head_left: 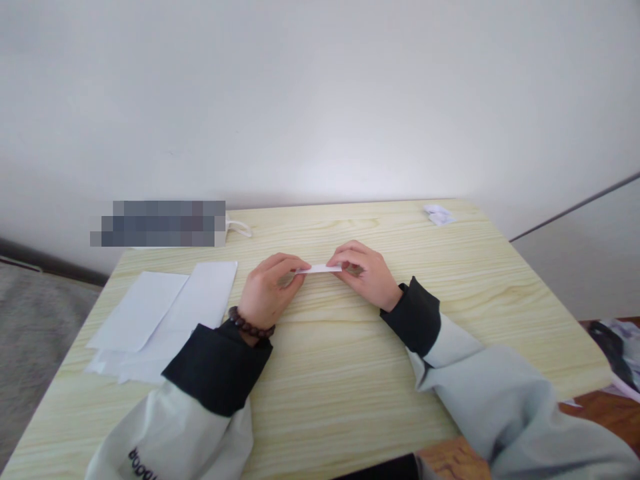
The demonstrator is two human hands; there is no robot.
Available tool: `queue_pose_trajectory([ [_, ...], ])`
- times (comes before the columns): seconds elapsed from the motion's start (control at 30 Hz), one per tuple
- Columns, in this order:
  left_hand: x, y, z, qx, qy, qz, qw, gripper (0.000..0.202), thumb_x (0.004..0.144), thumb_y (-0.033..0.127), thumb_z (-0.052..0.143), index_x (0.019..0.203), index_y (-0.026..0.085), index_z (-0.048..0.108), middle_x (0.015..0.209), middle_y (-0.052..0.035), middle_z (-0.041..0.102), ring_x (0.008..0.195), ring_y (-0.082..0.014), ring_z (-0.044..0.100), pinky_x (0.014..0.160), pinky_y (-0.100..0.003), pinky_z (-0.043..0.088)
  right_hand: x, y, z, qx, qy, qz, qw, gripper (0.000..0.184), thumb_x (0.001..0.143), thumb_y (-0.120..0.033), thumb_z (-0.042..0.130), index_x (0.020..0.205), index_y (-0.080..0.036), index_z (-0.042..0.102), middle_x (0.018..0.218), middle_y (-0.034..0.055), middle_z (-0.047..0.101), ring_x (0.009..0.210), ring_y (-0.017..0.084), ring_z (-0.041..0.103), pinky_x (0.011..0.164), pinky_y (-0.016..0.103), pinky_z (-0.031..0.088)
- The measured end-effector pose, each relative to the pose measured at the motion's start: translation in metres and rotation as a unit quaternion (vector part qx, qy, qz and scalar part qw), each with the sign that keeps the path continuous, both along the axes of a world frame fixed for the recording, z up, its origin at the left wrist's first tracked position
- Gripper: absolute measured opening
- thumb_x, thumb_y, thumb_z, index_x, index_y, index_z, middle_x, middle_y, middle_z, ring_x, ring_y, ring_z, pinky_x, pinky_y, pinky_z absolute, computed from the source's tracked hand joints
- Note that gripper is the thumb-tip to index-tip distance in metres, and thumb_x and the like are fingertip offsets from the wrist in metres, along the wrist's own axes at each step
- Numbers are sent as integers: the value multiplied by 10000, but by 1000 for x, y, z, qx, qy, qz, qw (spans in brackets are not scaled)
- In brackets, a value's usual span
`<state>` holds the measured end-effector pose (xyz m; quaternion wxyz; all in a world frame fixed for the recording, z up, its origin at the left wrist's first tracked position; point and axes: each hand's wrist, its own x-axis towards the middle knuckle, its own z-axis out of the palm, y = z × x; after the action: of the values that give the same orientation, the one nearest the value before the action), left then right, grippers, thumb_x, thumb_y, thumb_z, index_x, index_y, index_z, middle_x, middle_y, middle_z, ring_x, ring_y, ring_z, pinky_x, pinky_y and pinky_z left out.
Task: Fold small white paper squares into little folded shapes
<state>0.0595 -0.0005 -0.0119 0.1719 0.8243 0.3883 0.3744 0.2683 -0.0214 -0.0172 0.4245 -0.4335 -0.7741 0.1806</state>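
A narrow white strip of folded paper (320, 268) is held level above the middle of the table. My left hand (273, 283), with a dark beaded bracelet at the wrist, pinches its left end between thumb and fingers. At the other end my right hand (366, 272) grips the strip the same way. Both hands are closed on it, thumbs towards me. To the left of my left hand, several loose white paper sheets (145, 313) lie overlapping on the table.
The light wood-grain table (340, 373) meets a white wall (320, 100) at the back. A crumpled white paper piece (439, 214) lies at the far right. A blurred-out object with a white loop (240, 229) stands at the back left.
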Motion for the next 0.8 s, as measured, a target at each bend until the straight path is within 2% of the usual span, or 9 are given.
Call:
queue_pose_trajectory([
  [0.13,-1,2,-6,55,69,0,996,170,799,153,547,857,196,701,885,-47,671,838,-184,605,768,-323,492,1,2,-6,8,-44,-30,999,164,779,-95,576,830,-204,687,872,38,586,803,143,574,716,265,472],
  [0.27,-1,1,-7,82,116,20,990,153,819,209,567,847,208,718,867,-43,668,822,-189,582,756,-337,482,-2,1,-7,-14,-88,-55,995,126,769,-146,608,837,-193,703,873,45,575,786,150,567,718,280,472],
  [0.43,-3,2,-8,75,136,22,988,184,861,270,543,864,208,716,832,-42,662,816,-189,560,748,-330,469,-1,1,-4,-32,-103,-55,993,146,836,-265,591,839,-188,715,826,48,600,790,156,567,720,282,461],
  [0.6,-3,4,-7,55,151,20,987,250,904,295,474,958,191,694,820,-54,651,809,-195,547,750,-340,462,3,3,-2,-51,-110,-34,992,204,891,-263,528,967,-192,703,830,54,629,790,159,558,720,286,449],
  [0.8,-3,3,-7,41,162,9,986,260,912,299,452,967,194,683,852,-57,646,830,-200,537,770,-349,447,1,2,1,-62,-104,-34,992,201,899,-285,514,862,-181,682,815,52,629,797,160,552,744,294,435],
])
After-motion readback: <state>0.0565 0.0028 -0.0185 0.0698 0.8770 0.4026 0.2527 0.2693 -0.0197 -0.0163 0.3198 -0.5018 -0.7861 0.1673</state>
